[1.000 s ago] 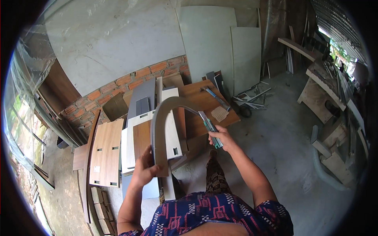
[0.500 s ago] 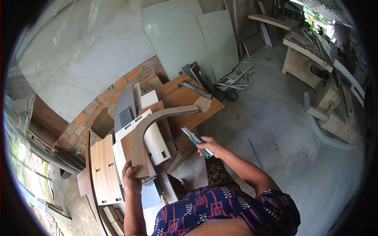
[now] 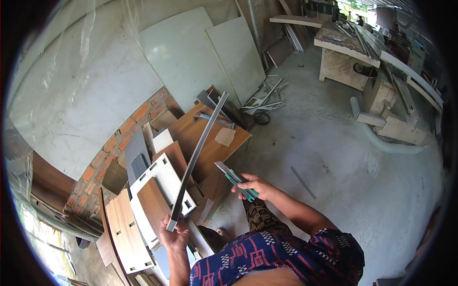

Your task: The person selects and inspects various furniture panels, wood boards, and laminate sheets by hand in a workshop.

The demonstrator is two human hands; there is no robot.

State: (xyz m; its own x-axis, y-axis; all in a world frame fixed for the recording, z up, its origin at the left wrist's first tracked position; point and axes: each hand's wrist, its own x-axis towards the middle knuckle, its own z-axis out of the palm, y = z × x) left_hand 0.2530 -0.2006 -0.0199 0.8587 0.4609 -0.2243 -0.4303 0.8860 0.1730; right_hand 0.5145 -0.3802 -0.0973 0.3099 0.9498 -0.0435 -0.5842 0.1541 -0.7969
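Note:
My left hand (image 3: pixel 174 234) grips the lower end of a long curved board (image 3: pixel 198 150), which now shows its narrow dark edge with a pale rim and rises toward the wall. In my right hand (image 3: pixel 255 186) is a green and grey utility knife (image 3: pixel 234 180), its blade pointing up and left, apart from the board. Behind the board, a hammer (image 3: pixel 215 120) with a blue handle and a piece of corrugated cardboard (image 3: pixel 225 137) lie on a brown wooden tabletop (image 3: pixel 191 125).
White slotted panels (image 3: pixel 167 171) and a light wood panel (image 3: pixel 123 229) are stacked at the left. Large pale sheets (image 3: pixel 186 52) lean on the wall. A workbench (image 3: pixel 343 66) stands at the back right, with a grey hose (image 3: pixel 391 147) below. A thin strip (image 3: pixel 303 182) lies on the floor.
The curved board has been turned from its broad face onto its edge, its far end raised off the tabletop. My view has shifted right. The knife stays in my right hand.

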